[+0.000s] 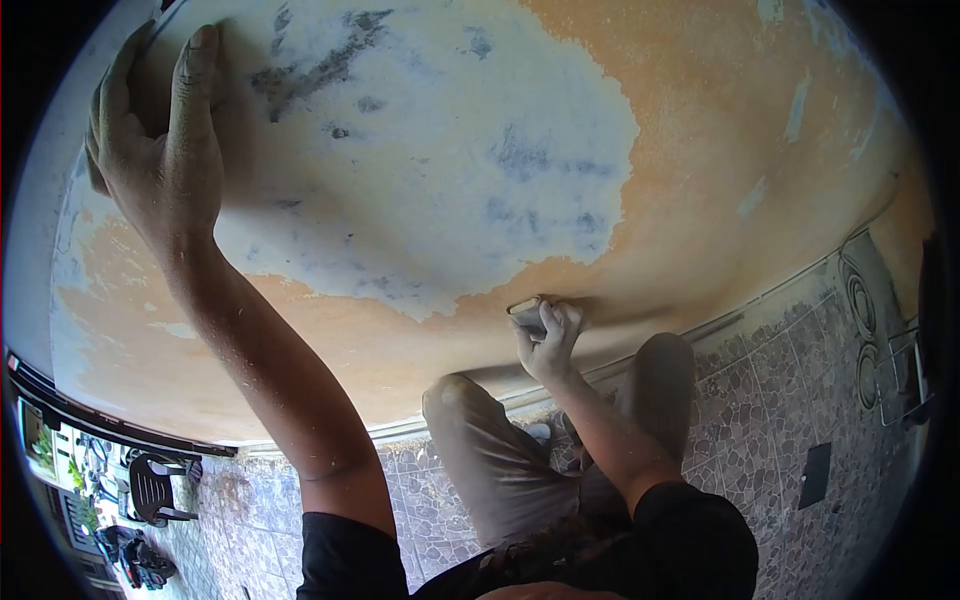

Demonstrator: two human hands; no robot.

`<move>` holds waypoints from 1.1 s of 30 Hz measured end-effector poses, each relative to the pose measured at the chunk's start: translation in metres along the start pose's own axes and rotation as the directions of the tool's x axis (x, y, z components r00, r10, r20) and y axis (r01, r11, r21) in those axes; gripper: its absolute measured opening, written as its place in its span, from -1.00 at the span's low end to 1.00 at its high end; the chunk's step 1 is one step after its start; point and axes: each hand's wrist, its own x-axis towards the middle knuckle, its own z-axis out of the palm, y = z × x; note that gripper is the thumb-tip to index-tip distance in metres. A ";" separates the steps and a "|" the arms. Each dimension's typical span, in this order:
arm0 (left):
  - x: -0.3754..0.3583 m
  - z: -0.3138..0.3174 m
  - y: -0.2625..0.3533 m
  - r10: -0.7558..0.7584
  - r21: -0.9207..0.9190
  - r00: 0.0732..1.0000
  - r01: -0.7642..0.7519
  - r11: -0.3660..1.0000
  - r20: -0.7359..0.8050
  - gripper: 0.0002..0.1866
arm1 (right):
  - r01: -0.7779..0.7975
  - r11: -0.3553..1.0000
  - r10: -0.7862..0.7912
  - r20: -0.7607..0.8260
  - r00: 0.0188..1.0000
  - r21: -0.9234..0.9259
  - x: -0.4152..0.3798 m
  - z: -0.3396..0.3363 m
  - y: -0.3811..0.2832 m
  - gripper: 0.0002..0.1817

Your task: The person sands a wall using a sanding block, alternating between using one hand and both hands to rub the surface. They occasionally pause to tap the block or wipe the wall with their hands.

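Before me is a wall (pixel 720 130) with orange paint and a large pale, bare patch (pixel 430 170) marked by dark smudges. My left hand (pixel 165 130), coated in dust, is raised at the upper left. Its thumb and fingers are apart and rest against the wall near its edge; no object shows in it. Low on the wall, just under the pale patch, my right hand (pixel 550 340) grips a small sanding block (pixel 524 305) with a pale edge. The block is at the wall surface, and its far side is hidden by my fingers.
My bent knees (pixel 465 400) are close to the wall's foot. Patterned tile floor (pixel 740 430) runs below, with a dark rectangular piece (pixel 815 475) on it. Coiled cable or hose (pixel 862 300) is at the right. A dark plastic chair (pixel 160 488) and a motorbike (pixel 135 558) stand at lower left.
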 end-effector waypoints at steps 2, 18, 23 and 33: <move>0.004 0.001 -0.003 0.016 -0.045 1.000 -0.017 0.999 -0.012 -0.25 | 0.018 1.000 -0.017 0.037 0.999 -0.019 0.038 -0.005 -0.010 -0.24; 0.001 -0.007 0.015 0.103 0.172 0.994 -0.109 0.979 0.043 -0.27 | 0.072 0.992 -0.077 0.051 0.996 0.102 0.011 0.003 -0.019 -0.18; 0.001 -0.002 0.020 -0.019 -0.065 1.000 0.019 0.998 0.004 -0.30 | 0.008 0.987 0.015 -0.137 0.990 0.160 0.208 -0.006 -0.051 -0.32; 0.000 -0.003 0.019 -0.017 -0.047 1.000 0.018 0.999 0.007 -0.34 | 0.089 0.994 -0.088 -0.017 0.996 0.062 0.025 0.029 -0.037 -0.21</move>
